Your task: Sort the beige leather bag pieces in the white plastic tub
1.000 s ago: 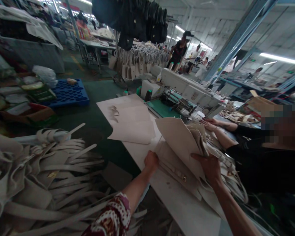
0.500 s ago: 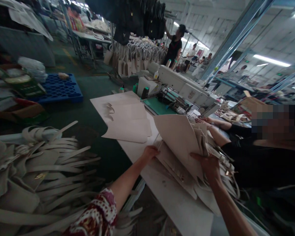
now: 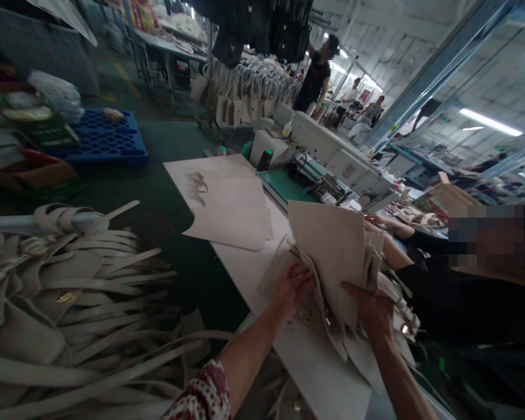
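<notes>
A stack of beige bag panels (image 3: 328, 251) stands tilted above the white table (image 3: 319, 361). My right hand (image 3: 374, 309) grips the stack's right side, thumb on the front face and the other fingers hidden behind. At the stack's left, my left hand (image 3: 294, 289) is over a lower beige panel (image 3: 273, 271), its fingers apart and slightly bent; contact is hard to make out. Small metal clasps (image 3: 307, 317) show on the panels below. Farther along the table lie several overlapping flat beige panels (image 3: 231, 204).
A sewing machine (image 3: 324, 146) with a green bed is beyond the table. A co-worker in black (image 3: 472, 291) sits close on the right, arms reaching toward the machine. Beige straps and bag pieces (image 3: 91, 303) heap at left. Behind are a blue pallet (image 3: 109, 137) and hanging bags (image 3: 245, 102).
My left hand has moved right and forward, its fingers coming off the pinched panel edge. The stack in my right hand has been tipped more upright and shifted slightly right.
</notes>
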A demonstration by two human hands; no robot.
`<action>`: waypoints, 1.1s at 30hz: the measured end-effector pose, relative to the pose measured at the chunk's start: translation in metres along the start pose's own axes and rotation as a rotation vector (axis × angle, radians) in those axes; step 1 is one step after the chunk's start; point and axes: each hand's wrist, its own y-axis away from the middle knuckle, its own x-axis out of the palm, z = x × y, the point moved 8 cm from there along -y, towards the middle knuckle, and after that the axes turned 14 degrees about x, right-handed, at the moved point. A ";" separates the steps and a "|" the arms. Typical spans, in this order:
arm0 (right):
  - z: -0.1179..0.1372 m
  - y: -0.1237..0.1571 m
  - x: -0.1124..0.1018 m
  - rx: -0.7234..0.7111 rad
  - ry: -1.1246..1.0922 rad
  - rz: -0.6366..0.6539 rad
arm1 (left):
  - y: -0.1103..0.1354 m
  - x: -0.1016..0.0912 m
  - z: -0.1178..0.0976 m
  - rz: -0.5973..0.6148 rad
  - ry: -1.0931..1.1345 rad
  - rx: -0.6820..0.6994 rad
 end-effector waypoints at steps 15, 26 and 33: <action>-0.007 0.007 0.003 0.056 0.015 0.026 | 0.029 -0.020 0.005 -0.079 -0.137 0.195; -0.009 0.017 -0.029 0.041 0.151 -0.093 | 0.049 0.008 -0.005 -0.126 -0.297 0.246; -0.036 0.037 -0.041 0.039 0.244 -0.112 | 0.100 -0.022 -0.008 -0.349 -0.561 0.302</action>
